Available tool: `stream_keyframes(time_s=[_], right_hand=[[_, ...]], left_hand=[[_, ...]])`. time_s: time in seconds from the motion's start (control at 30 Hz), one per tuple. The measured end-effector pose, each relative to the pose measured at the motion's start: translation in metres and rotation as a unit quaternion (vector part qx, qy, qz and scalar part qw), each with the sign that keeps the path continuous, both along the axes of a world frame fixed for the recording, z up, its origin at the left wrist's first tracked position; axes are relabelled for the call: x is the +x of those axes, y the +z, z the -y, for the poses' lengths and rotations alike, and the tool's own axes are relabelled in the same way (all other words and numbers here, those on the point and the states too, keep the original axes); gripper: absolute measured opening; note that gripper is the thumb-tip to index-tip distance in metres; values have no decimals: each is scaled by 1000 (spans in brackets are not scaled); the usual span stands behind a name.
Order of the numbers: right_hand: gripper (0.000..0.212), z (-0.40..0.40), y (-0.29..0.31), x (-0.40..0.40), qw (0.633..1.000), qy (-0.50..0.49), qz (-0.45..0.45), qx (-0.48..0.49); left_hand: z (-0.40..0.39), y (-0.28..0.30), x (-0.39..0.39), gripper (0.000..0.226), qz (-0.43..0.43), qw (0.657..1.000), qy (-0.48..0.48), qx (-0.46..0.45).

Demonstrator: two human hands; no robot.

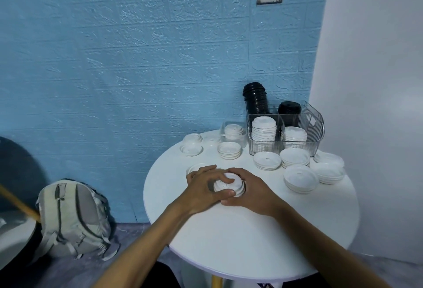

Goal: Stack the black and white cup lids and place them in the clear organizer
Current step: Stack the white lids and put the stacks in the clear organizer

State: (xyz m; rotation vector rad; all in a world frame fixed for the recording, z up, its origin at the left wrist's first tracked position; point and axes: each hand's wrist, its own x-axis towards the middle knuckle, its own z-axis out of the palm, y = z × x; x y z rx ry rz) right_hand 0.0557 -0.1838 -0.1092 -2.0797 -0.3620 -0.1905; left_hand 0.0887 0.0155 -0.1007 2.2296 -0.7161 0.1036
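On the round white table [251,230] by the blue wall, the left hand [201,188] and right hand [254,190] both hug a small stack of white lids [227,184], squaring it up; next it probably goes into the clear organizer [297,136] at the back

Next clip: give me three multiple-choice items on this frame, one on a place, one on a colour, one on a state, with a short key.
1. Where is the organizer?
A. At the table's far edge, by the wall
B. On the floor
C. In the person's lap

2. What colour are the lids in the organizer's rear compartments?
A. White
B. Black
C. Blue

3. What are the hands doing?
A. Both hang idle
B. Both grip one white lid stack
C. One lifts the backpack

Key: 1 A, it stands on the table near the blue wall. 2 B, black lids rise behind the white ones. 3 B, left hand and right hand curl round the lid stack.
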Motion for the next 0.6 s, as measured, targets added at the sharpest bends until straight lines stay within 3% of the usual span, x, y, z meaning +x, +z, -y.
stream_keyframes(time_s=[0.13,0.23,0.33,0.43,0.5,0.6], right_hand=[[72,0,-2,2,1000,1,2,-9],[67,1,-2,2,1000,0,3,-22],[65,0,-2,4,999,-10,0,-38],[74,1,-6,8,997,-20,-7,-70],[79,0,-7,9,997,-21,-6,-73],[77,1,-8,10,998,-22,-2,-66]], left_hand=[[-1,-6,1,26,14,1000,17,8],[0,-8,0,31,78,996,37,22],[2,-4,-4,37,105,984,122,-78],[-6,2,1,46,39,971,197,-129],[-11,5,5,70,-42,977,192,-88],[-7,4,10,79,-83,981,176,20]])
